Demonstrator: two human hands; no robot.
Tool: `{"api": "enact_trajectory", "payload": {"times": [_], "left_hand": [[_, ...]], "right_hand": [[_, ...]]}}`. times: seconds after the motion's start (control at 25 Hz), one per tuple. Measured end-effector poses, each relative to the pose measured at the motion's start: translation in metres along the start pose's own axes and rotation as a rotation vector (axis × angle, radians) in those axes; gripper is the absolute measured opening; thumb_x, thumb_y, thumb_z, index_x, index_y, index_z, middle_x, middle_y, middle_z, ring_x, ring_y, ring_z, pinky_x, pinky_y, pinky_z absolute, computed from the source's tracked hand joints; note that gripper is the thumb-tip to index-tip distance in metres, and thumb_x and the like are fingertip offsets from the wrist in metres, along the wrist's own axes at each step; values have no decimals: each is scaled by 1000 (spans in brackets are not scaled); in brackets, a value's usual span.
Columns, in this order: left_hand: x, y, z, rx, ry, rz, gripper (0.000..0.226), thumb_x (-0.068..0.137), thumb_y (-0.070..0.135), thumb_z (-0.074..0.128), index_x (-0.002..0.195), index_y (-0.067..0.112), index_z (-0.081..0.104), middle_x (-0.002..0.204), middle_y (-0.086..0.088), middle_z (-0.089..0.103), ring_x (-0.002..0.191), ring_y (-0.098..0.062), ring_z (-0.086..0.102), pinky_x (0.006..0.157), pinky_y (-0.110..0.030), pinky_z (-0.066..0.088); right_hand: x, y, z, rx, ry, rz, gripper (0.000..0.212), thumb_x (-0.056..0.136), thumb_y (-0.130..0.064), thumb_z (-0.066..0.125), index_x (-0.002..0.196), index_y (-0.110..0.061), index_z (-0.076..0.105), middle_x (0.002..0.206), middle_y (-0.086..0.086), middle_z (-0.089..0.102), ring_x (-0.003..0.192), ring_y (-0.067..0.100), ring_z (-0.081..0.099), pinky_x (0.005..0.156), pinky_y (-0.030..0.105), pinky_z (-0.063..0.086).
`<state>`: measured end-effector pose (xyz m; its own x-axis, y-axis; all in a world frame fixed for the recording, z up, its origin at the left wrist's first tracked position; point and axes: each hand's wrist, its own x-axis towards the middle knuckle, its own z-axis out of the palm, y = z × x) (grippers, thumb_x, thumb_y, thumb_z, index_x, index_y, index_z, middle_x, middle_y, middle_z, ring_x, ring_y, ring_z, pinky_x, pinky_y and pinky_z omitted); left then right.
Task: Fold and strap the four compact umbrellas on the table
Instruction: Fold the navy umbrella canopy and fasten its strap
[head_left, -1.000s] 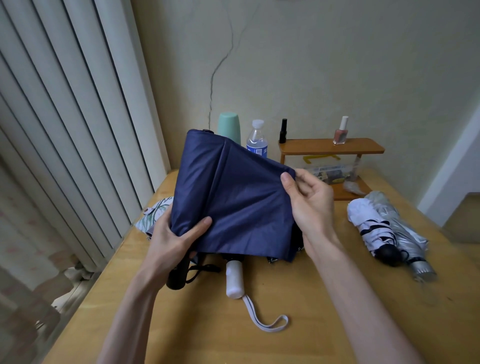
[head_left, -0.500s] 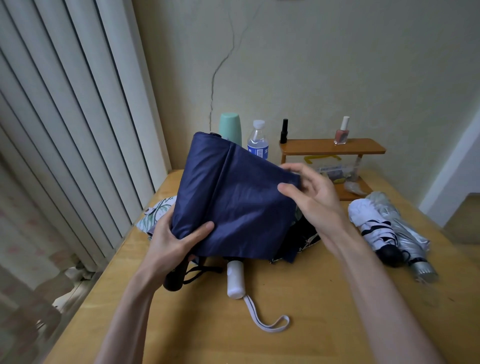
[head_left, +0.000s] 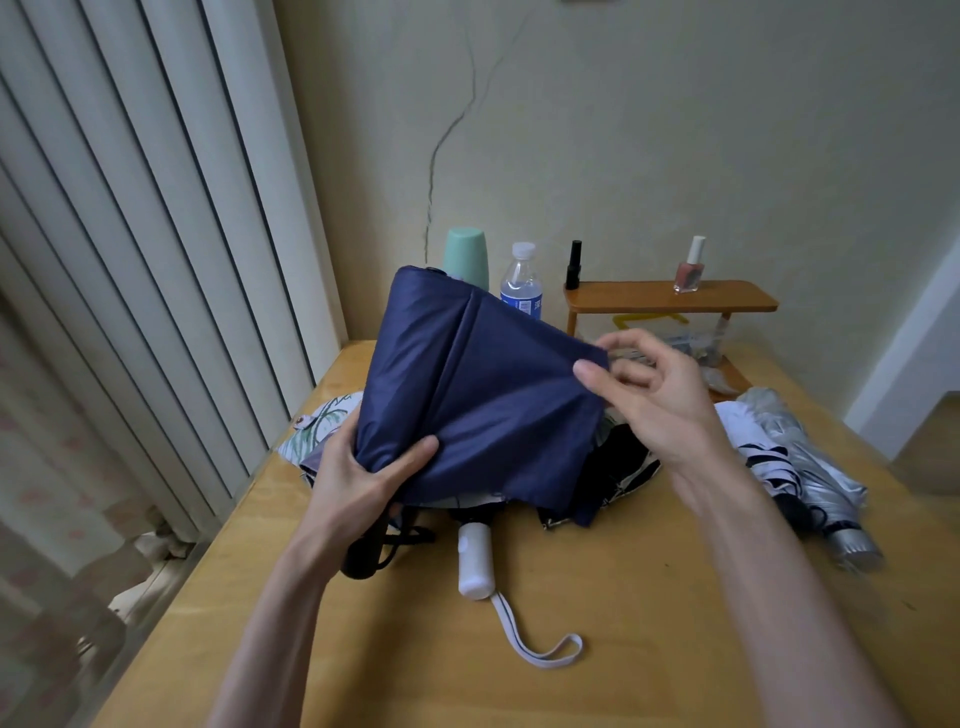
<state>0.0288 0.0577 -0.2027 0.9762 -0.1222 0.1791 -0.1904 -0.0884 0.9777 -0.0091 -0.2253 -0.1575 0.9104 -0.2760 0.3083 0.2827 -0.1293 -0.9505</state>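
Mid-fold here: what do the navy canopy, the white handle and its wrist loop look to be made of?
Navy canopy: thin woven synthetic fabric, probably. It is matte with a faint sheen and creases softly where the left hand grips it.
White handle: looks like hard plastic, with a smooth satin surface and rounded moulded ends.
Wrist loop: likely flat pale webbing or elastic, lying limp in a curve.

No legible text; print on the water bottle's (head_left: 521, 280) blue label (head_left: 523, 302) too blurred
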Motion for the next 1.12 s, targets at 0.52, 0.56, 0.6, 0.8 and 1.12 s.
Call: {"api": "enact_trajectory", "payload": {"times": [0.52,0.56,0.6,0.8,1.12], "left_hand": [[2,5,36,-228,272,31,35,87,27,87,112,19,63,104,-7,73,69,-11,71,50,-26,55],[1,7,36,-236,282,45,33,88,24,86,111,21,63,103,-3,72,68,-4,70,51,-22,55],[0,7,37,-239,285,54,33,88,21,85,112,22,62,104,0,72,69,0,71,53,-17,55],[0,3,33,-178,177,6,43,82,33,89,114,21,65,105,-3,74,73,-16,71,51,-29,54],[2,5,17,-43,-243,5,113,45,28,84,150,28,42,118,-10,66,70,-4,66,60,-20,53]], "right_hand": [[-6,16,35,-81,113,91,24,100,-33,71,110,-12,76,86,9,80,63,10,65,62,31,53],[-6,16,32,-121,128,59,31,100,-35,70,108,-6,75,87,18,77,62,13,58,61,34,47],[-6,16,30,-140,133,20,36,101,-38,68,105,-2,73,90,24,75,66,16,56,63,36,45],[-3,-4,25,-5,86,53,38,96,-50,69,106,-15,80,106,4,80,107,20,74,93,40,57],[17,-66,31,37,1,-31,30,98,-7,73,121,-27,69,88,11,81,82,19,77,76,35,62]]}}
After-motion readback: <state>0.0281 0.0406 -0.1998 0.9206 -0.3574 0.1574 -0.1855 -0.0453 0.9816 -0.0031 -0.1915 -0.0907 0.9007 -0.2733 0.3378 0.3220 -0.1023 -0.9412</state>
